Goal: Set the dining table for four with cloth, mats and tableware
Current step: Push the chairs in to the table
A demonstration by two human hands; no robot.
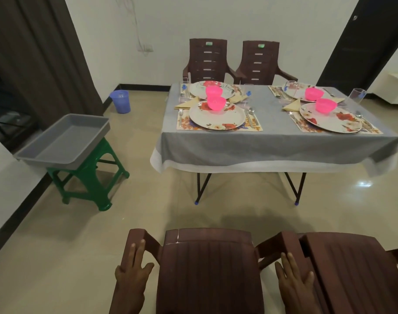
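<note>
Well beyond you, the grey-clothed counter (pixel 272 141) is carrying four floral plates with pink bowls. Your left hand (pixel 131 271) and right hand (pixel 294 282) are resting, fingers (pixel 136 252) straight and slightly spread, on the brown plastic chair's (pixel 207 268) armrests.

A folding table (pixel 250 184) in the upper right of the frame carries a grey tablecloth (pixel 272 141). Four floral mats, including one at centre (pixel 257 126), lie on it under plates, pink bowls, cutlery and glasses.
</note>
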